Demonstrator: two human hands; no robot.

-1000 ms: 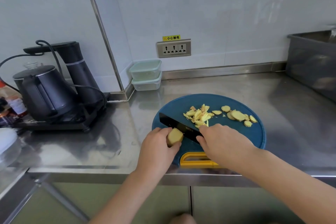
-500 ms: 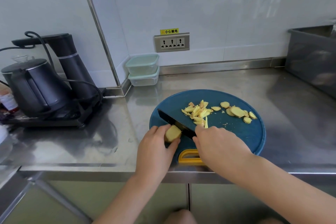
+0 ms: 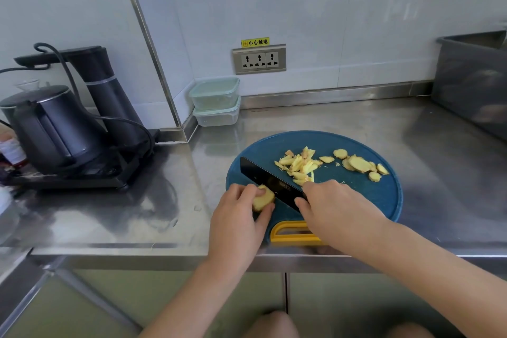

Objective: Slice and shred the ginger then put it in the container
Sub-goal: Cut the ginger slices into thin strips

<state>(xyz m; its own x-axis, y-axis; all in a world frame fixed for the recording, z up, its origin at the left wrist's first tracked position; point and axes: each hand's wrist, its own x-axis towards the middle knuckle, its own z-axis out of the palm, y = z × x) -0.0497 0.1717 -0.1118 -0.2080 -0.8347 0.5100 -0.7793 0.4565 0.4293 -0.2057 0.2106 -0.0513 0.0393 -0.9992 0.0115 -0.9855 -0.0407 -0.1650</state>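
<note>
The left hand (image 3: pixel 236 217) pinches the stubby pale-yellow ginger chunk (image 3: pixel 262 198) between thumb and fingertips at the near left edge of the round blue plastic cutting board (image 3: pixel 384 200). The broad black knife blade (image 3: pixel 267 178) lies right against the chunk. With a piece that small, I'd worry it rolls and the edge nicks a fingertip. The right hand (image 3: pixel 337 208) curls round the knife's handle end. The blade's print is too small to read. The yellow wall sticker (image 3: pixel 255 42) says 小心触电.

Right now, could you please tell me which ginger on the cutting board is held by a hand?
The uncut ginger chunk at the board's near left, gripped by the left hand; the shreds and round slices lie loose past the knife.
</note>
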